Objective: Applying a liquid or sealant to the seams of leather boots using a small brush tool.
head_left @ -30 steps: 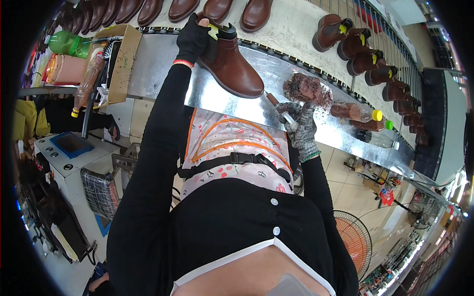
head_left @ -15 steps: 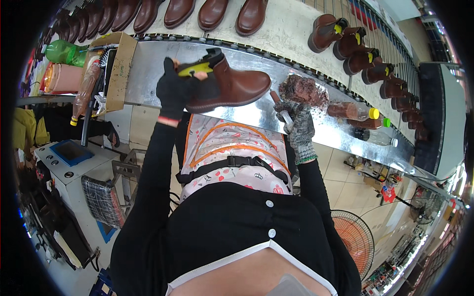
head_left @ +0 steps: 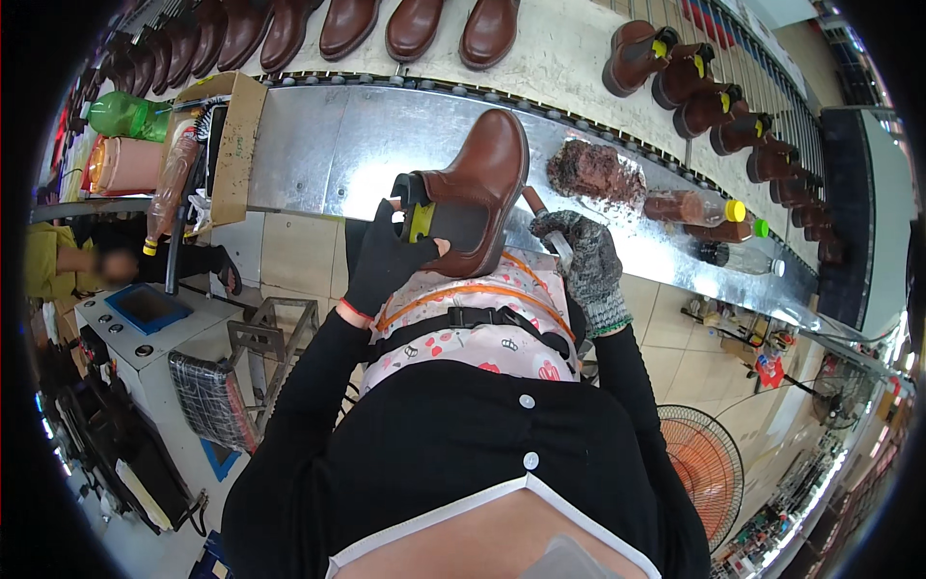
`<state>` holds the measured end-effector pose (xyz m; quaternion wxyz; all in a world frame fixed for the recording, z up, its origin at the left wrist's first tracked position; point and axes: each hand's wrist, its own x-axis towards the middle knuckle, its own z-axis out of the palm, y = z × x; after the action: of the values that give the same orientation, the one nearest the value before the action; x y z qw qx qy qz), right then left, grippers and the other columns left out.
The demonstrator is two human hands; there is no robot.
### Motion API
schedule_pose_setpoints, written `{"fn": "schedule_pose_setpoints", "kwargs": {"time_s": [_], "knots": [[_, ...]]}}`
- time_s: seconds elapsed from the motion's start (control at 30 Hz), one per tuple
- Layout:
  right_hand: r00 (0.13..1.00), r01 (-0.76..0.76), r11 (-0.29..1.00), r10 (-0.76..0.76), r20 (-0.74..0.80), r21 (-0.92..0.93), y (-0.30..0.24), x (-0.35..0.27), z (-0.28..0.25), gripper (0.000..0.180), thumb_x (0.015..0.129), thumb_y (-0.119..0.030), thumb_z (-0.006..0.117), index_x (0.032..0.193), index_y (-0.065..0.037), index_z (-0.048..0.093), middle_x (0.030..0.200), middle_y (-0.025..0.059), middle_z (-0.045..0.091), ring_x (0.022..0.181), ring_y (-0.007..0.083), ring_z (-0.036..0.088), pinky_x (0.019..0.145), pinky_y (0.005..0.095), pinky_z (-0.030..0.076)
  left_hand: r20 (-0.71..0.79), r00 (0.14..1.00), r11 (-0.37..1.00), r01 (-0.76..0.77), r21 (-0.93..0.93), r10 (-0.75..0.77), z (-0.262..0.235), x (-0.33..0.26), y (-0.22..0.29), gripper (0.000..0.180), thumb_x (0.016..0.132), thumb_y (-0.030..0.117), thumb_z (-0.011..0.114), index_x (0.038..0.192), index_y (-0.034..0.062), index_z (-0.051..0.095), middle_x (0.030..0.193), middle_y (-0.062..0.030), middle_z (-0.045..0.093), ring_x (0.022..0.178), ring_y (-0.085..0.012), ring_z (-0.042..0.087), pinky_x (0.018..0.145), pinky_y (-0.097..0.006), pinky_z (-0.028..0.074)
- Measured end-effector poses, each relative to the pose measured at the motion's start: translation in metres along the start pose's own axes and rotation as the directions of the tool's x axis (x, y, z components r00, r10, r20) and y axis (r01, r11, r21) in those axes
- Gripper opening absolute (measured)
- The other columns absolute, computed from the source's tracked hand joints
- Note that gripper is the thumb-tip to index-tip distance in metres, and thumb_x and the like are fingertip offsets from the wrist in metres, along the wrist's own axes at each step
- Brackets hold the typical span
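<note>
A brown leather Chelsea boot (head_left: 490, 164) is held over the metal bench's near edge, toe pointing away from me, with its dark elastic side panel facing up. My left hand (head_left: 388, 259), in a black glove with bare fingertips, grips it by the top opening, beside a yellow patch. My right hand (head_left: 593, 259), in a grey knit glove, is closed around a slim tool (head_left: 533, 200) with a brown end and a pale part near the palm. The tool's kind is unclear. Its brown end lies just right of the boot's sole, seemingly apart from it.
A brown-stained lump (head_left: 593, 174) rests on the metal bench (head_left: 309, 145), beside several bottles (head_left: 680, 206). Brown boots line the conveyor (head_left: 559, 58) behind. At left stand a cardboard box (head_left: 241, 145) and a green bottle (head_left: 125, 116). A fan (head_left: 699, 463) stands lower right.
My left hand has drawn the boot nearer and turned it, so its toe now points away instead of right. My right hand has shifted slightly, still holding the tool.
</note>
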<state>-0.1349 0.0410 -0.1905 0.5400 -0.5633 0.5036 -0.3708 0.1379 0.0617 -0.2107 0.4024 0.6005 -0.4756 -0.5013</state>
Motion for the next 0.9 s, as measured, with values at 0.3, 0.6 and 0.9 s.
{"fn": "schedule_pose_setpoints", "kwargs": {"time_s": [0.3,0.6,0.9], "knots": [[0.991,0.133,0.888,-0.108,0.082,-0.440,-0.013,-0.026,-0.008,0.026,0.089,-0.016,0.046,0.093,-0.001,0.066,0.086,0.0085,0.068,0.077,0.0155,0.063,0.073,0.0282,0.049,0.299,0.939,0.934,0.248,-0.256,-0.167,0.023,-0.001,0.011,0.053,0.070,0.014,0.076,0.116,0.0024,0.052,0.100,-0.0035,0.059,0.085,-0.0113,0.057,0.072,-0.025,0.048],[0.985,0.088,0.887,-0.009,0.173,-0.453,-0.054,-0.042,-0.024,0.018,0.087,-0.012,0.050,0.091,-0.004,0.065,0.088,0.0105,0.067,0.078,0.0233,0.064,0.074,0.0321,0.049,0.317,0.919,0.882,0.338,-0.328,-0.235,0.037,0.002,0.027,0.041,0.072,0.016,0.075,0.107,0.0032,0.058,0.091,-0.0019,0.060,0.079,-0.0109,0.056,0.070,-0.024,0.046],[0.995,0.068,0.907,-0.033,0.091,-0.416,-0.070,-0.069,-0.036,0.057,0.092,-0.049,0.031,0.090,-0.003,0.065,0.088,0.0143,0.066,0.083,0.0295,0.064,0.076,0.0355,0.050,0.422,0.847,0.604,0.528,-0.597,-0.323,0.051,0.008,0.053,0.046,0.078,0.015,0.068,0.115,0.0009,0.045,0.100,-0.0122,0.056,0.086,-0.0229,0.063,0.068,-0.033,0.059]]}}
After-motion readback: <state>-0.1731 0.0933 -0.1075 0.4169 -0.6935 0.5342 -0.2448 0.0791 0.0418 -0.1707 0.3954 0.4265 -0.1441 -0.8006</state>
